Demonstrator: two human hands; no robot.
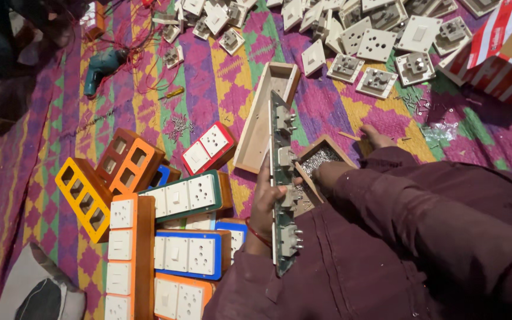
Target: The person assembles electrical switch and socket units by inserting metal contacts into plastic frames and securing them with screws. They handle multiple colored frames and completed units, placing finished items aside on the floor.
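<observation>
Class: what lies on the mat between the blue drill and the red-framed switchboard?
In the head view, a yellow-handled screwdriver and a heap of loose screws.

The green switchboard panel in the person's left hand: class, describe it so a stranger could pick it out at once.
Start at the purple patterned mat, then find the dark-sleeved person at lower right. Their left hand grips a long, narrow green panel edge-on, switch backs and screws jutting from it. Unlike the finished boards stacked to its left, it has no wooden box.
</observation>
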